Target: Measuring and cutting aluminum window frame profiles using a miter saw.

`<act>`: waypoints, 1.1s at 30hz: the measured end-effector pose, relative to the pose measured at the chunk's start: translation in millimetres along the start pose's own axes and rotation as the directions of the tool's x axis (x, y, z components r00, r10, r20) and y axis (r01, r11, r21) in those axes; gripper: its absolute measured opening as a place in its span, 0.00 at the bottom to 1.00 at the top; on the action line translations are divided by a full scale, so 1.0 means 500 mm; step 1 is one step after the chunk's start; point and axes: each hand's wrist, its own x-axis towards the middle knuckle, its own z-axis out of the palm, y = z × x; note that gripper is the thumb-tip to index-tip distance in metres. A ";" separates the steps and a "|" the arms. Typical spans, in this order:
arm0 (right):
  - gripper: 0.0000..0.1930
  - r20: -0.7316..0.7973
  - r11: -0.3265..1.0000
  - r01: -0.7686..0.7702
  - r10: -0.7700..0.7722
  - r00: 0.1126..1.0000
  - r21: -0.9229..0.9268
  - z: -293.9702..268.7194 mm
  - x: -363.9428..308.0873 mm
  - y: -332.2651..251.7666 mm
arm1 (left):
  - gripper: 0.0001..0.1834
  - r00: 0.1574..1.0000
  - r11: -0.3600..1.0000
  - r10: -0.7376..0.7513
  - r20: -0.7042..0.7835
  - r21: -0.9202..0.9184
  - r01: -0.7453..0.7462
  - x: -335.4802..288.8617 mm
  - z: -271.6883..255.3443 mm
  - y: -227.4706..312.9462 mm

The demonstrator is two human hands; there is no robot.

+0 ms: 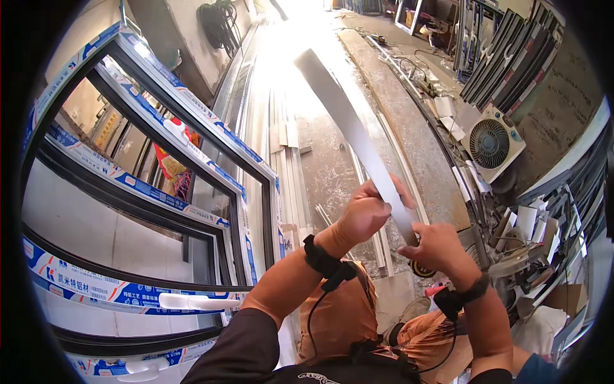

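A long, flat silver-white strip [358, 137] runs from between my hands up and away, its far end tilted to the left. My left hand [368, 214] is closed around the strip, partway up from its near end. Lower and further right, my right hand [438, 246] pinches the near end between thumb and fingers. Below my right hand shows a round black and yellow object [420, 269], partly hidden, perhaps a tape measure. Both wrists wear black straps with cables.
Window frames [230, 221] wrapped in blue and white film stand at the left. A box fan [492, 144] sits at the right, near dark profiles [511, 61] leaning on the wall. Long pale profiles [281, 121] lie ahead on the floor. Offcuts [527, 224] are heaped at the right.
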 end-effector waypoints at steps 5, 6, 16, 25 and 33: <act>0.20 -0.008 0.991 -0.046 0.046 0.999 -0.128 0.004 -0.007 0.024 | 0.20 0.993 0.995 -0.083 -0.085 0.052 0.088 0.005 0.017 -0.020; 0.18 -0.018 0.984 -0.065 0.062 0.998 -0.168 -0.001 -0.012 0.035 | 0.19 0.990 0.984 -0.060 -0.125 0.158 0.079 0.011 0.018 -0.023; 0.14 -0.154 0.918 -0.144 0.092 0.984 -0.370 -0.082 -0.121 0.132 | 0.07 0.974 0.072 -0.183 -0.130 0.987 0.146 0.009 0.173 0.011; 0.16 -0.186 0.924 -0.224 0.172 0.967 -0.311 -0.136 -0.234 0.182 | 0.18 0.781 -0.365 -0.612 0.121 0.833 -0.415 0.141 0.230 -0.103; 0.18 0.031 0.569 -0.276 0.401 0.915 0.774 0.078 -0.475 0.498 | 0.14 0.679 -0.269 -0.721 0.139 0.847 -0.459 0.188 0.072 -0.218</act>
